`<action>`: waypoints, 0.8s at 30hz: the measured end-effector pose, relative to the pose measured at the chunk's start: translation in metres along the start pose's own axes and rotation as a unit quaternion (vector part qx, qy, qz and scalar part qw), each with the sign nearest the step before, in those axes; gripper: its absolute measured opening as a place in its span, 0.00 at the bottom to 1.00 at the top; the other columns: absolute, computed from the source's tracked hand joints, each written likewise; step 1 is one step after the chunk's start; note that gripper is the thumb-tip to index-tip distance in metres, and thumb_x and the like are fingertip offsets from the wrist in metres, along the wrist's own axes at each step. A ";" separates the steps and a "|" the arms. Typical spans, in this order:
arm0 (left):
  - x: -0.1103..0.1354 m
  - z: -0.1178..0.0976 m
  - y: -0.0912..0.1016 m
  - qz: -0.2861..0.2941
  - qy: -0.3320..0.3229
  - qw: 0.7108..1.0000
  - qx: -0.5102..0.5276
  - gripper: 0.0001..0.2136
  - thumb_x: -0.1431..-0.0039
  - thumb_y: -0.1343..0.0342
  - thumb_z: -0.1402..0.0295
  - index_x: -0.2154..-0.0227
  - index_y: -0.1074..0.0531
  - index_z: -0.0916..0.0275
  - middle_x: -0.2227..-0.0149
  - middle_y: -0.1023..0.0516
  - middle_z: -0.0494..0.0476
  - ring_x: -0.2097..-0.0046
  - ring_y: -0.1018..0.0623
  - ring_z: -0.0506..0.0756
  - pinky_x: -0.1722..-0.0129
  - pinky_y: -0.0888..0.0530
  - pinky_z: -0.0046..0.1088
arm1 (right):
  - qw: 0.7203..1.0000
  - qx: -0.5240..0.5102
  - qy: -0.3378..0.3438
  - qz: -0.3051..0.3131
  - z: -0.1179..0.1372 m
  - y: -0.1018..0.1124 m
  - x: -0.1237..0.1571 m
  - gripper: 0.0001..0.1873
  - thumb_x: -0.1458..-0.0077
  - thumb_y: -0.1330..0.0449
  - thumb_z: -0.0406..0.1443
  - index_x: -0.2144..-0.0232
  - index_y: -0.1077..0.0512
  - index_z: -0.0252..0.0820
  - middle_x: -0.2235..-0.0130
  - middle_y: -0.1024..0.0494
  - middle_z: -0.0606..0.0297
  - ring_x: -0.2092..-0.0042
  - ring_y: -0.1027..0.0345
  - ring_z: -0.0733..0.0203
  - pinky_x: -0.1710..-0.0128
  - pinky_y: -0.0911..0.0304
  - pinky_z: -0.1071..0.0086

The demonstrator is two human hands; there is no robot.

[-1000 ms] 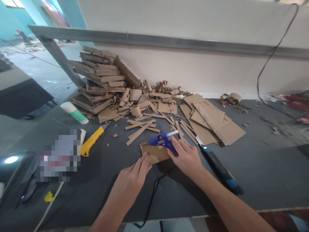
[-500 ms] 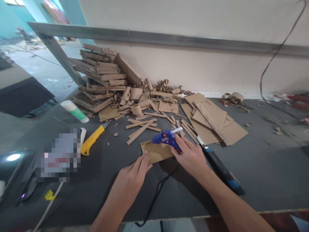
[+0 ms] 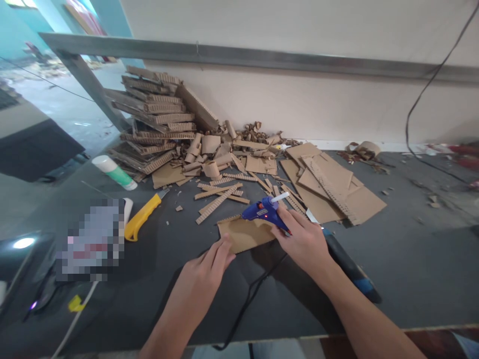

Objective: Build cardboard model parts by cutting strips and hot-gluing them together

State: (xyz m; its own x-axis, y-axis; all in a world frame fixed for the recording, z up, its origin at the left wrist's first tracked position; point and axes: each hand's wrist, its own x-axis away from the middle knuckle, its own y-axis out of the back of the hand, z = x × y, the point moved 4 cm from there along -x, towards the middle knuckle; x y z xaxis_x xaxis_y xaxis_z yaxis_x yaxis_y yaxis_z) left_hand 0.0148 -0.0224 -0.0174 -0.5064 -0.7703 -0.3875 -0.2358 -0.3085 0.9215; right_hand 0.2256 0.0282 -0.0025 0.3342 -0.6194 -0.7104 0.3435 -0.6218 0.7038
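Observation:
My right hand (image 3: 303,238) is wrapped round a blue hot glue gun (image 3: 266,212) with a white glue stick poking from its back and a small red light lit. The gun's nozzle points left, at the far edge of a cardboard piece (image 3: 245,237). My left hand (image 3: 209,262) pinches that piece at its near left corner, thumb hidden. Beyond them lie several narrow corrugated cardboard strips (image 3: 219,202). Close by my right hand rests a black-and-blue utility knife (image 3: 350,267), its blade out and partly behind the hand.
A tall stack of cardboard pieces (image 3: 164,119) leans at back left beside curled scraps (image 3: 224,149). Flat cardboard sheets (image 3: 333,184) lie at right. A yellow cutter (image 3: 144,217) and a white-green tube (image 3: 114,172) are at left. The glue gun's black cord (image 3: 243,309) runs off the near table edge.
The glue gun has moved slightly right along the far edge of the cardboard piece, carried by my right hand. My left hand keeps its hold on the corner.

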 end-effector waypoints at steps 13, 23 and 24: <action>0.001 0.001 0.000 0.000 0.008 1.000 0.007 0.12 0.28 0.55 0.68 0.46 0.35 0.66 0.51 0.19 0.62 0.61 0.16 0.55 0.71 0.23 0.28 | 1.000 0.021 -0.019 0.009 -0.008 0.007 -0.001 0.14 0.41 0.45 0.31 0.54 0.25 0.36 0.64 0.17 0.58 0.68 0.23 0.62 0.75 0.36 0.73; -0.001 0.002 0.001 -0.001 0.014 1.000 0.016 0.12 0.28 0.56 0.68 0.47 0.35 0.65 0.52 0.19 0.60 0.61 0.16 0.54 0.72 0.23 0.27 | 0.998 0.042 -0.035 0.005 -0.018 0.006 0.003 0.15 0.44 0.43 0.32 0.55 0.23 0.38 0.62 0.17 0.58 0.69 0.24 0.63 0.76 0.37 0.74; -0.001 0.002 0.002 -0.003 0.014 1.000 0.017 0.12 0.28 0.56 0.68 0.47 0.35 0.65 0.52 0.19 0.60 0.61 0.16 0.54 0.72 0.23 0.27 | 0.998 0.043 -0.035 0.007 -0.019 0.006 0.005 0.16 0.44 0.43 0.32 0.54 0.24 0.38 0.62 0.17 0.58 0.68 0.24 0.63 0.76 0.36 0.74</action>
State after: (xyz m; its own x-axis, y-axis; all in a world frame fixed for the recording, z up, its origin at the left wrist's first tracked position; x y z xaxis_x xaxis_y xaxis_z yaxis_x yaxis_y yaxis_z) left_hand 0.0131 -0.0213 -0.0157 -0.4809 -0.7843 -0.3920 -0.2680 -0.2943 0.9174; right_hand 0.2458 0.0308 -0.0016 0.2752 -0.6580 -0.7009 0.2615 -0.6503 0.7132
